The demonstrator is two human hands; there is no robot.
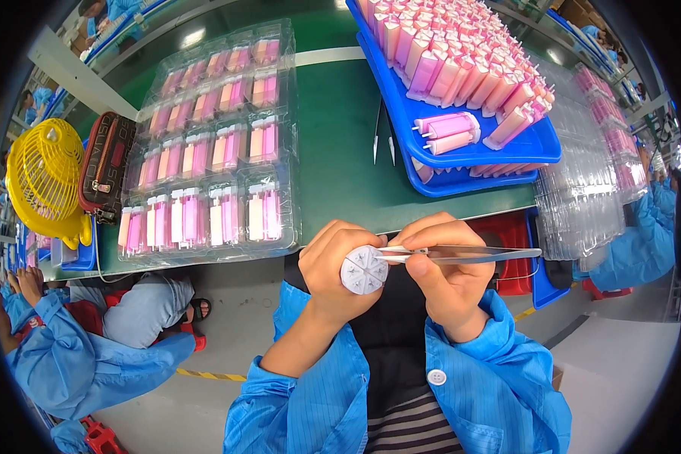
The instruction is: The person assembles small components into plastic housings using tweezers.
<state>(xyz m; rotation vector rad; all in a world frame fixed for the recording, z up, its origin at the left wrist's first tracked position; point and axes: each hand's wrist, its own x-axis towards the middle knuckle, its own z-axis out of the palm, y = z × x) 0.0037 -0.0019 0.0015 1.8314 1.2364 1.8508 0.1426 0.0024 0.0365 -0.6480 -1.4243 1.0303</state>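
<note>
My left hand [329, 265] is closed around a round bundle [364, 271], whose pale grey-white end is divided into wedges with small raised bits. The rest of the bundle is hidden in my fist. My right hand [452, 276] pinches a pair of tweezers [480, 253]. Their white tips reach the upper right edge of the bundle's end; whether they grip anything there is too small to tell. Both hands are above my lap, just off the table's front edge.
Clear plastic trays [284, 144] of pink and peach tubes lie at left on the green table [333, 151]. Stacked blue trays [499, 157] hold many more tubes. Other tweezers [384, 144] lie between them. A yellow fan [47, 174] stands far left, near a seated co-worker [91, 356].
</note>
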